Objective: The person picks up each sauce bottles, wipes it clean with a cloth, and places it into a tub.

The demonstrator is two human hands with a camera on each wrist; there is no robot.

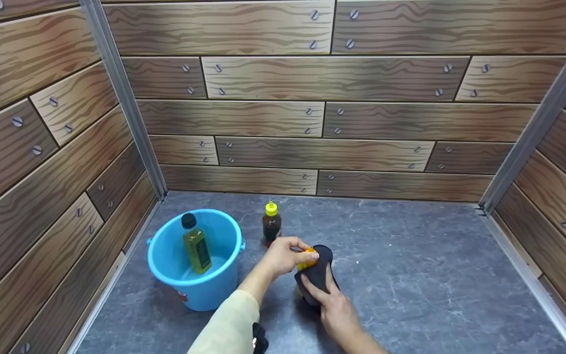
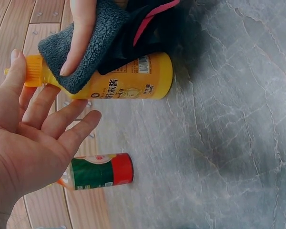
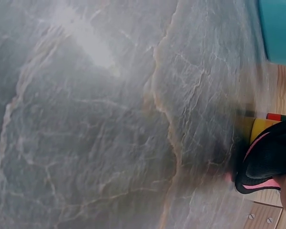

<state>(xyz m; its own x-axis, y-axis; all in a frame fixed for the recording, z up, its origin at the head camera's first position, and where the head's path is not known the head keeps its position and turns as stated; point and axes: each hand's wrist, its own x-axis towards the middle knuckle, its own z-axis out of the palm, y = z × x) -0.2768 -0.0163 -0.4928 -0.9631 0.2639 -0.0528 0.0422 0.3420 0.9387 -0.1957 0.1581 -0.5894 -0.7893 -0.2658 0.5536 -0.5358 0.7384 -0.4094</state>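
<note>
A yellow squeeze bottle (image 2: 157, 76) with an orange cap (image 2: 33, 70) stands on the grey marbled surface. My left hand (image 1: 283, 256) pinches that cap between thumb and fingers, the other fingers spread beside the bottle's neck. With my right hand (image 1: 340, 314) I hold a dark fuzzy cloth (image 1: 318, 269) with pink edging against the bottle's side. In the left wrist view the cloth (image 2: 81, 52) covers the bottle's shoulder and part of its label. At the edge of the right wrist view the cloth (image 3: 267, 164) hides most of the bottle.
Just behind my left hand stands a dark sauce bottle (image 1: 271, 223) with a yellow cap. To the left, a blue bucket (image 1: 202, 297) holds a green oil bottle (image 1: 197, 250) with a black cap. Wood-patterned walls (image 1: 312, 118) enclose the surface at the back and sides.
</note>
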